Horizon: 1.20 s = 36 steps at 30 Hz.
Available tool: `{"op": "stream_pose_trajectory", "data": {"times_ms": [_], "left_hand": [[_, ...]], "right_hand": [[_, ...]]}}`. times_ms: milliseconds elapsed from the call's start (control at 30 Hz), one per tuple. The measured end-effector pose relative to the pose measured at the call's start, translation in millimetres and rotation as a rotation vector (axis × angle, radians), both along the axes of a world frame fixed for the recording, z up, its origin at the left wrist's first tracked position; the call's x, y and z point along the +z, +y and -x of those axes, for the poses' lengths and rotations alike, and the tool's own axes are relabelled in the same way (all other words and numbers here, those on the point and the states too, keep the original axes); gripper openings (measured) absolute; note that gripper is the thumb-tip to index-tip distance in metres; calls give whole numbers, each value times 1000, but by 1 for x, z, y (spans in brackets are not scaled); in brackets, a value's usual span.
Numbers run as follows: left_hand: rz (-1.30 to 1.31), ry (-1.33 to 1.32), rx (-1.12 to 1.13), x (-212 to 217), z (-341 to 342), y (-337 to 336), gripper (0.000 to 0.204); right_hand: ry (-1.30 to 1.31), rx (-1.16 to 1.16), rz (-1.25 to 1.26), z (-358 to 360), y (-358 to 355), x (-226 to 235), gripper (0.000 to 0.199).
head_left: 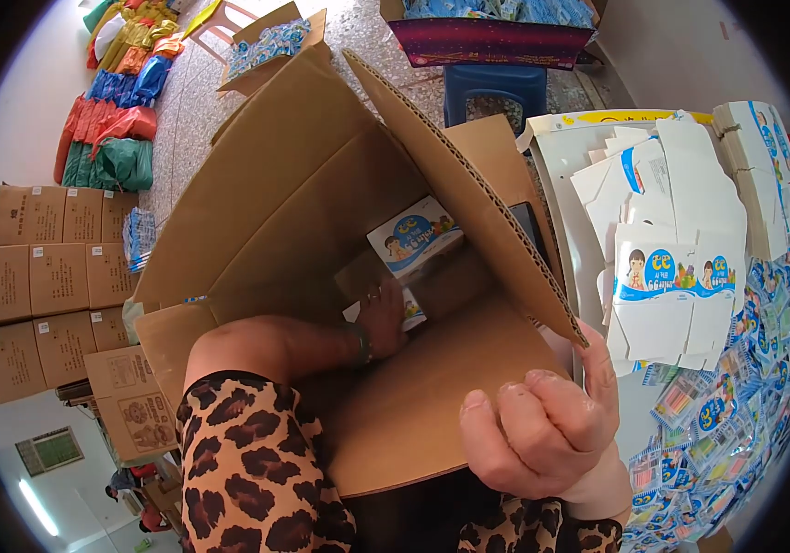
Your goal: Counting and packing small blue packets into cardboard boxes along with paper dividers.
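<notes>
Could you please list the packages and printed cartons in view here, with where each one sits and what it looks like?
Large brown corrugated carton: centre, open; left hand reaches inside, right hand grips its flap.
Small white-and-blue printed box: inside the carton, rectangular.
Flat white-and-blue die-cut box blanks: right, piled.
Small blue sachets: lower right, heaped.
Stacked brown cartons: left, sealed.

I counted one big open cardboard carton (321,212) before me. Inside that carton I saw two small white-and-blue boxes (415,236), one upright and one mostly hidden. To the left of the carton stood about nine sealed brown cartons (40,276). To its right lay one stack of flat box blanks (676,267).
</notes>
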<state>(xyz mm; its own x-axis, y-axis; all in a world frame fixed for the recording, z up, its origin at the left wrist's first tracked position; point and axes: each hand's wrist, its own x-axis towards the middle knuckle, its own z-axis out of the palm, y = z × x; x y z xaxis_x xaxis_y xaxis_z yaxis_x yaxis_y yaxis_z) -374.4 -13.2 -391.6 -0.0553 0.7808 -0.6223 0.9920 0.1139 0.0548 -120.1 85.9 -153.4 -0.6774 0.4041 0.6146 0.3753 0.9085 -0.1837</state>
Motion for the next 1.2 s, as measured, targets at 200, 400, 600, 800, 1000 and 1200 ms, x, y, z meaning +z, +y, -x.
{"op": "stream_pose_trajectory", "data": {"times_ms": [200,400,600,800,1000,1200], "left_hand": [[-213,123,135,-10,-19,4,102],[42,108,180,-8,-2,17,99],[-47,-248,148,-1,24,25,98],[186,-302,182,-13,34,25,112],[629,-916,804,-18,82,56,73],[537,-1199,1180,-43,110,73,41]], "right_hand": [[23,-13,2,0,-2,-1,24],[10,12,40,4,3,2,27],[44,-9,81,4,10,-1,29],[25,18,96,8,8,4,32],[48,-34,3,5,6,1,22],[12,-5,93,4,1,3,31]]}}
